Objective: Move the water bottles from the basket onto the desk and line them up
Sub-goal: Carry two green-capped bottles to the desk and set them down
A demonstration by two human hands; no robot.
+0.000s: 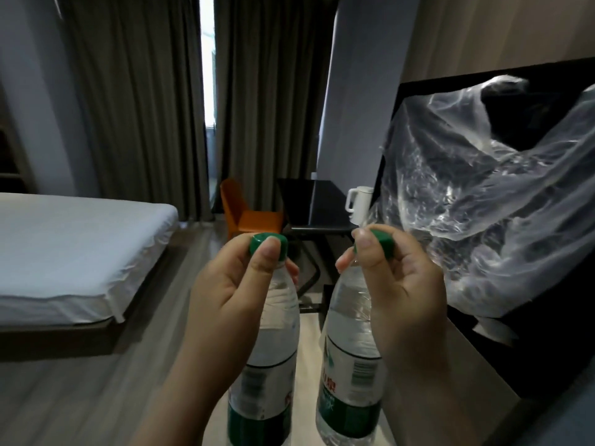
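Dim room, and the only light slips through the gap in the curtains (pixel 135 91) at the far end, blown out white. The bed (pixel 64 239) on the left catches a soft grey glow, its underside sunk in shadow. Glare streaks the plastic bag (pixel 483 188) on the right. Everything bows toward the edges. Up close, the left hand (pixel 231 294) and right hand (pixel 405 284) look soft, and the left bottle (pixel 277 333) and right bottle (pixel 351 349) smear toward the bottom.
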